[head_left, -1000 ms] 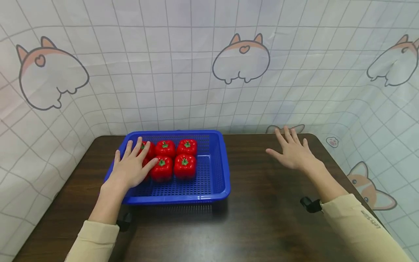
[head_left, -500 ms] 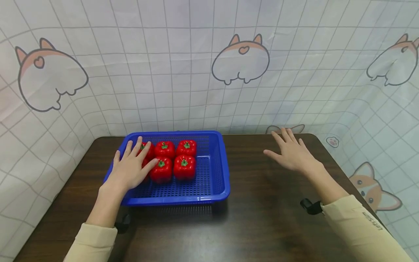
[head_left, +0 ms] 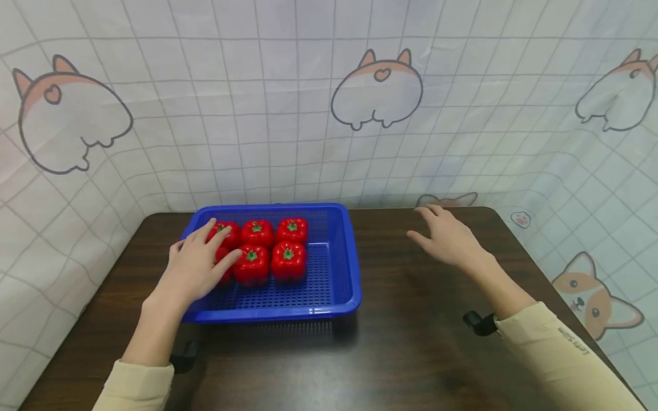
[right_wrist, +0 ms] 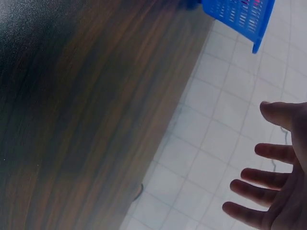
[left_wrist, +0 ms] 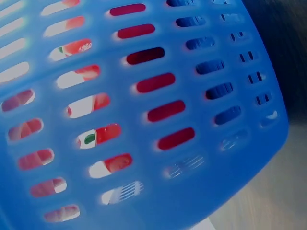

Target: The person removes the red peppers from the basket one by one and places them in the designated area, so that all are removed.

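Note:
A blue slotted plastic basket [head_left: 277, 312] holds several red bell peppers [head_left: 252, 267] with green stems, grouped toward its left side. My left hand [head_left: 191, 271] hovers over the basket's left rim, fingers loosely bent and thumb apart, overlapping the leftmost peppers in the head view. The left wrist view is filled by the basket's side wall [left_wrist: 144, 105], red showing through its slots; the hand itself is out of that view. Off to the right, above the table, my right hand [head_left: 448, 237] holds nothing. Its fingers are spread and slightly bent in the right wrist view [right_wrist: 283, 191].
The dark brown wooden table [head_left: 380, 359] extends in front of and to the right of the basket. A white grid-patterned cloth [head_left: 288, 114] with cartoon corgis hangs close behind the table and along both sides.
The fingers of both hands have gone from straight and spread to slightly bent. The right hand has shifted a little left. The basket and peppers stay in place.

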Tool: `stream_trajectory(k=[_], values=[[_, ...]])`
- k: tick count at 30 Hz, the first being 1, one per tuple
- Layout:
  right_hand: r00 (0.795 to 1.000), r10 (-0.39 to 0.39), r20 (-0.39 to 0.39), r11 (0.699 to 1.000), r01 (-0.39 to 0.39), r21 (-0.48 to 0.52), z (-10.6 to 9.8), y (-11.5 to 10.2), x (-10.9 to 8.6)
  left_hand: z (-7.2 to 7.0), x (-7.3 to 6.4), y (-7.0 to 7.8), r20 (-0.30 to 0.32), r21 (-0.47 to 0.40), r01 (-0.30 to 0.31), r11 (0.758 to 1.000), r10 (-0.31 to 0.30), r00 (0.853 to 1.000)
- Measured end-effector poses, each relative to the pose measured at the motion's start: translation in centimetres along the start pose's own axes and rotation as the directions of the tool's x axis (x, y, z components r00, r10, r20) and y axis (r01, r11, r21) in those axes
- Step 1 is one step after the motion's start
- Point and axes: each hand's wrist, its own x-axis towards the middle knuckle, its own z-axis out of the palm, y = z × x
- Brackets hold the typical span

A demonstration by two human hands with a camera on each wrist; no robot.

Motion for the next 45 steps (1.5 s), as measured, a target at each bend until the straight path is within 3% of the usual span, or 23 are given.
stream_trajectory(k=[8, 15, 26, 39, 45], values=[[0.995, -0.063, -0.073, 0.995, 0.068, 0.067, 0.0, -1.5, 0.7, -0.2, -1.0, -0.2, -0.063, -0.031, -0.023, 0.999, 0.021, 0.998], [0.98, -0.176, -0.088, 0.973, 0.187, 0.137, -0.7, -4.2, 1.8, -0.1, -2.6, -1.0, -0.161, -0.081, -0.047, 0.996, 0.033, 0.986], [0.949, -0.312, -0.038, 0.946, 0.314, 0.078, -1.3, -8.9, 4.2, 0.0, -5.1, -2.3, -0.258, -0.108, -0.044, 0.993, 0.014, 0.966], [0.924, -0.369, 0.103, 0.929, 0.368, 0.023, -0.6, -13.7, 6.2, 0.2, -6.8, -2.7, -0.219, -0.189, 0.011, 0.982, -0.053, 0.974], [0.893, -0.407, 0.192, 0.912, 0.408, 0.036, 0.3, -16.1, 7.1, 0.7, -7.7, -3.0, -0.165, -0.188, 0.048, 0.981, -0.079, 0.983]])
